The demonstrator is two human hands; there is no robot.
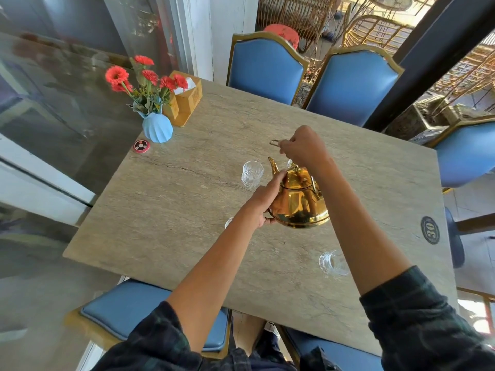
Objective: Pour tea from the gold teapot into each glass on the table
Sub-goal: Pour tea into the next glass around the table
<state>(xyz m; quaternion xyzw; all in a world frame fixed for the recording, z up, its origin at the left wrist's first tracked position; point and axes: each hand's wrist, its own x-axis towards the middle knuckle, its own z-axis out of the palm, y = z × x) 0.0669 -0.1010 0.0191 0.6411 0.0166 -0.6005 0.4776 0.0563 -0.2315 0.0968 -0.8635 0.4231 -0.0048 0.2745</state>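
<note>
Cafe-type interior, stone-look worktop [187, 199] filling mid frame, glass wall at left, wicker furniture seen through the upper right. Blue padded chairs with gold trim: two at the top edge, one at the right edge, two at the bottom edge, five in all.

One gold teapot [300, 202], centre frame, lifted above the worktop, spout pointing toward the upper left. Glasses: four visible. One clear glass [251, 174] just left of the spout, upright. One glass [333, 263] at lower right, beside the right forearm. One partly hidden behind the left wrist [229, 222], only its rim showing. One mostly hidden behind the right hand and teapot knob [290, 163]. Whether any holds tea: cannot tell.

Left hand [265, 199] pressed flat against the teapot's left side, fingers spread over the body and lid edge, thumb under the base. Right hand [302, 148] directly above the teapot, clenched round the thin wire handle [276, 142], whose loop end sticks out to the hand's left.

Upper left of the worktop: one blue ribbed vase [157, 128] with red flowers, one wooden tissue box [184, 103] behind it, one round red call button [141, 146] in front. One round "30" badge [430, 230] near the right edge.
</note>
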